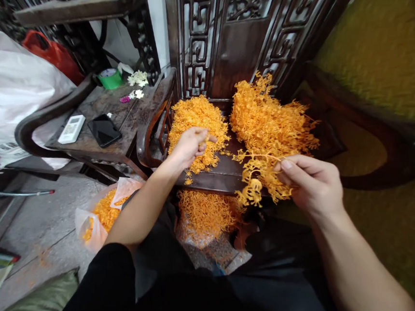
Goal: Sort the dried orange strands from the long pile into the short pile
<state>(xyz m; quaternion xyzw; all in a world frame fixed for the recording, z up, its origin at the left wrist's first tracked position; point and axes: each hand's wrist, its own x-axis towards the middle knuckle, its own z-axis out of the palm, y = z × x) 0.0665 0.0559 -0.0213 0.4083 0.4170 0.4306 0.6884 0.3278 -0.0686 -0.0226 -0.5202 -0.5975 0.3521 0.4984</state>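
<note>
Over the chair (228,172), our right hand (313,182) is pinching an orange sprig (262,156); our left hand (189,146) is showing curled fingers, grip unclear, over a heap (196,112). Left of the chair, a bag (95,232) is holding orange bits (105,213).

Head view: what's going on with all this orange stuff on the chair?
The person's right-hand grip holds an orange sprig by one end, while the left-hand grip is over a heap of loose orange bits; whether it holds any is unclear. The heap sits beside a bushy pile of sprigs on the wooden chair seat; a tangle of orange stems lies below.
</note>
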